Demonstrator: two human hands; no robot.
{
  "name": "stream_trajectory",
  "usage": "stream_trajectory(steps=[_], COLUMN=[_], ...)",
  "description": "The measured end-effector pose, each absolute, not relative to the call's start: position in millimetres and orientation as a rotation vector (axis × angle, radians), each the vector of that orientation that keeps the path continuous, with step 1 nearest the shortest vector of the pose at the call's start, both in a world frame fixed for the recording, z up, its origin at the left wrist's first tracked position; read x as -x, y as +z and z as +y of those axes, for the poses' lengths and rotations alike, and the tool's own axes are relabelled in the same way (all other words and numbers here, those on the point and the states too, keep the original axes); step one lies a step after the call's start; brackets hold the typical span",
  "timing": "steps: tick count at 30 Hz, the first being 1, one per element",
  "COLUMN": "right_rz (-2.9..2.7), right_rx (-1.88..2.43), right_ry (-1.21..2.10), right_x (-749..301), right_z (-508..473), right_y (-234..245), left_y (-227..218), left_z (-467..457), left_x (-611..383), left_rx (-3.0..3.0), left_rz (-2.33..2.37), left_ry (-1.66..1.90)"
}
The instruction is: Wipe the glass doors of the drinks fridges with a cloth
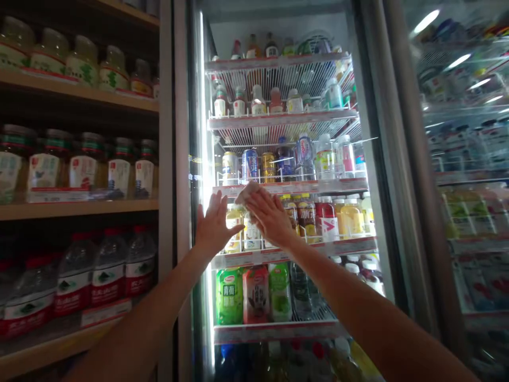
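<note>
My left hand (pixel 214 225) lies flat with its fingers spread against the glass door (pixel 377 159) of a lit drinks fridge, near the door's left edge. My right hand (pixel 270 215) presses a pale crumpled cloth (pixel 247 192) against the same glass, just right of my left hand. The fingers of my right hand are stretched over the cloth. Behind the glass, wire shelves (pixel 286 119) carry bottles and cans (pixel 250 164) of drinks.
To the left, wooden shelves (pixel 79 208) hold rows of jars (pixel 83 61) above and large water bottles (pixel 107 268) below. On the right a second fridge door (pixel 469 175) reflects ceiling lights. The fridge frame (pixel 181 159) separates shelves and glass.
</note>
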State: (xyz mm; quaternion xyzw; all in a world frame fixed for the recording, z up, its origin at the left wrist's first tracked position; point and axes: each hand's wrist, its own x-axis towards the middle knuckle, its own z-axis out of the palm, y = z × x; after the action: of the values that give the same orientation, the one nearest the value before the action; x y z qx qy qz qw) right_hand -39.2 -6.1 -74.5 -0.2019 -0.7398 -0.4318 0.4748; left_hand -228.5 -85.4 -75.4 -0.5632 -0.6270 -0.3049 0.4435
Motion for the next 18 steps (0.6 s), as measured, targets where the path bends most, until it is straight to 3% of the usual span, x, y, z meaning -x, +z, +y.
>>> stream_trajectory(steps=[8,14,18], right_rz=[-1.388,-1.863,-1.672], right_rx=[0.685,0.369,0.516], right_ry=[-0.721,-1.047,-0.944], right_x=[20.0,70.3,33.4], right_z=[6.3,-12.7,-2.0], right_y=[-43.4,-76.9,-64.8], left_y=[-73.4,-75.2,-74.7], left_z=[-91.8,-92.8,-100.3], left_x=[248.3,255.6,262.3], left_rx=[1.346,1.326,1.357], left_rz=[-1.643,-1.591,-1.589], left_ry=[-0.817,-0.754,-0.662])
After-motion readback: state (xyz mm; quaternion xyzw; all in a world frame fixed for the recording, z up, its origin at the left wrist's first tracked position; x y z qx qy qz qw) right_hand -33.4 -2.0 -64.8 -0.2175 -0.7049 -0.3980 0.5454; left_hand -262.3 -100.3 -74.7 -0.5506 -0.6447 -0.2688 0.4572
